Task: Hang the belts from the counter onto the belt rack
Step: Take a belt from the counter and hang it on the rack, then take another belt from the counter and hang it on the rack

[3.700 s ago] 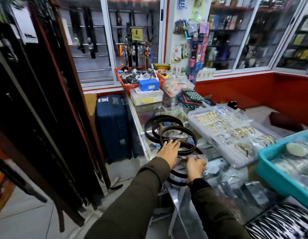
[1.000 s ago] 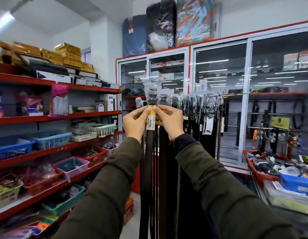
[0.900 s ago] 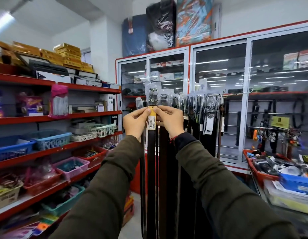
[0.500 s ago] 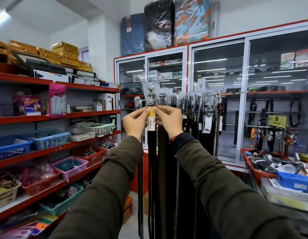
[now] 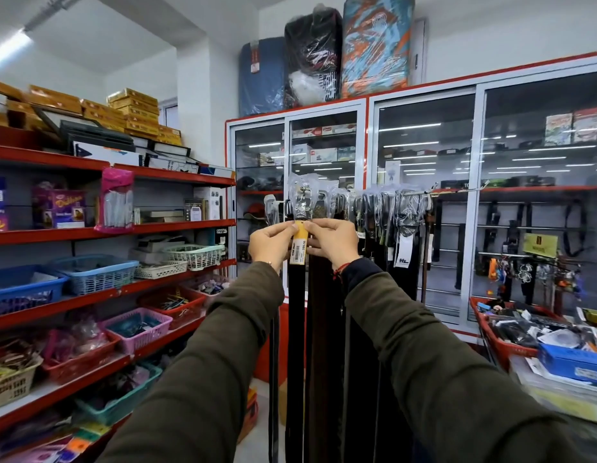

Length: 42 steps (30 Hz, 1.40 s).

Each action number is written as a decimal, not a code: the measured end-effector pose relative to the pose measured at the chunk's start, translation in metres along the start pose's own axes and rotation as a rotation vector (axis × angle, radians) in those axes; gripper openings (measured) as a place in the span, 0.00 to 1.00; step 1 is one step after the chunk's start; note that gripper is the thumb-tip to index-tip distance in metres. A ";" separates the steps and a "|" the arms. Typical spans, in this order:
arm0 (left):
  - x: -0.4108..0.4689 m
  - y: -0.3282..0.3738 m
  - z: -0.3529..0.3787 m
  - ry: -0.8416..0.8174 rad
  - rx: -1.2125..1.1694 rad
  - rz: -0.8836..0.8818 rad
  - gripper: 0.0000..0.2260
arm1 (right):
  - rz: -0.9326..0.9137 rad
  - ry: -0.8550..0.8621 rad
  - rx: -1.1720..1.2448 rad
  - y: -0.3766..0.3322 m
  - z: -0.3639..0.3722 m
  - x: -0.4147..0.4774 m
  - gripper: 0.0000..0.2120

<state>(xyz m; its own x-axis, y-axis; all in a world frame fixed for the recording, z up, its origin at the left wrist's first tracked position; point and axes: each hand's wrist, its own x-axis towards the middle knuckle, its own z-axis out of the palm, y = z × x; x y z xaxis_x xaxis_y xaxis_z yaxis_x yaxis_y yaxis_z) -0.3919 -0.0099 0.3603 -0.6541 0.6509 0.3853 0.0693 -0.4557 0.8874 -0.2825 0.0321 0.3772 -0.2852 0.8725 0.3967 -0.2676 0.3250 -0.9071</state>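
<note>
A dark belt point(image 5: 295, 315) hangs straight down in front of me, its plastic-wrapped buckle point(image 5: 302, 202) up at the belt rack point(image 5: 420, 192). A yellow price tag point(image 5: 298, 243) wraps the strap just below the buckle. My left hand point(image 5: 268, 245) pinches the strap at the tag from the left, and my right hand point(image 5: 332, 242) pinches it from the right. Several other belts point(image 5: 384, 215) hang along the rack's bar to the right, their buckles in clear bags.
Red shelves point(image 5: 73, 232) with plastic baskets run along the left. Glass-door cabinets point(image 5: 424, 208) stand behind the rack. The counter's end at the right carries a red basket point(image 5: 500, 342) and a blue box point(image 5: 572, 362). Wrapped suitcases point(image 5: 323, 58) sit on the cabinet top.
Earlier both hands were on coiled belts on the glass counter. Over the last second both hands have stayed on the tagged belt at the rack, and the buckle has risen slightly.
</note>
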 end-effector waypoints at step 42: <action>-0.431 -0.286 0.166 -1.306 0.532 0.266 0.23 | 0.635 1.366 -0.692 0.213 -0.347 -0.396 0.44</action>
<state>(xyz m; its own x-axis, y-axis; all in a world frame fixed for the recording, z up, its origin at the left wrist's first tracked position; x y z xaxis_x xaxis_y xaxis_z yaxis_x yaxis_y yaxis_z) -0.0049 -0.0595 -0.0174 0.5502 0.7982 0.2452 0.5366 -0.5630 0.6286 0.0925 -0.1178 -0.0224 0.8842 0.4549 -0.1066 0.1082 -0.4213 -0.9004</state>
